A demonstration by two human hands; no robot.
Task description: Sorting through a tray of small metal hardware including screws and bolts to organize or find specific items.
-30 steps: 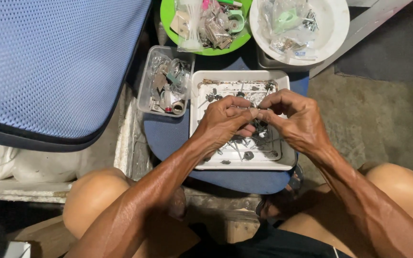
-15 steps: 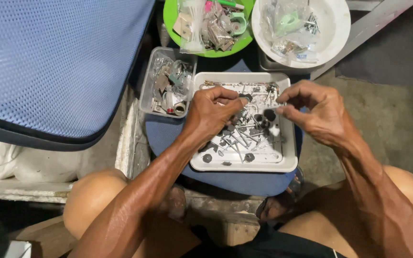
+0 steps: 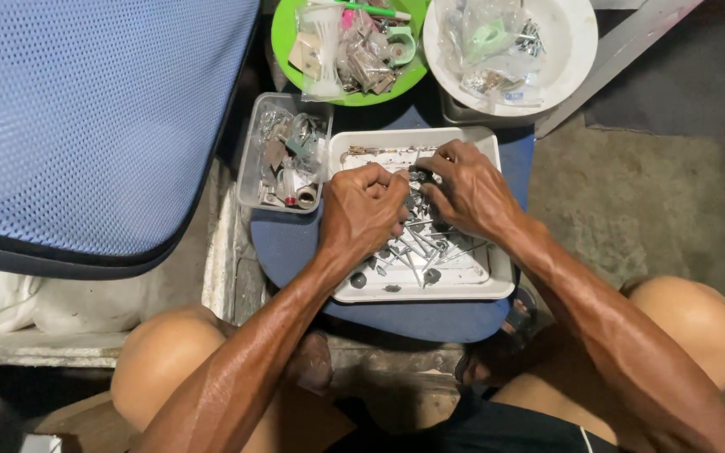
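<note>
1. The left hand [image 3: 364, 210] sits over the near-left part of a white rectangular tray [image 3: 503, 283], fingers curled inward into a loose fist with the knuckles up.
2. What the left hand has between its fingertips cannot be told; the curled fingers hide it.
3. The right hand [image 3: 470, 189] lies over the far-right part of the same tray, fingers bent and pointing toward the left hand, its fingertips nearly meeting those of the left.
4. Between the two sets of fingertips a small dark part [image 3: 418, 176] shows, and the right hand's thumb and forefinger appear to pinch at it; how firm the hold is cannot be told.
5. The tray holds a loose heap of nails and screws [image 3: 419, 252], with a few dark round-headed pieces near its front edge.
6. The tray rests on a round blue stool seat [image 3: 295, 243] between the person's bare knees.
7. Just left of the tray stands a clear plastic box [image 3: 283, 159] packed with small metal hardware.
8. Beyond it sits a green plate [image 3: 347, 42] with bagged small parts, and beside that a white bowl [image 3: 572, 42] with more plastic bags of hardware.
9. A blue mesh chair back [image 3: 86, 117] fills the upper left of the view.
</note>
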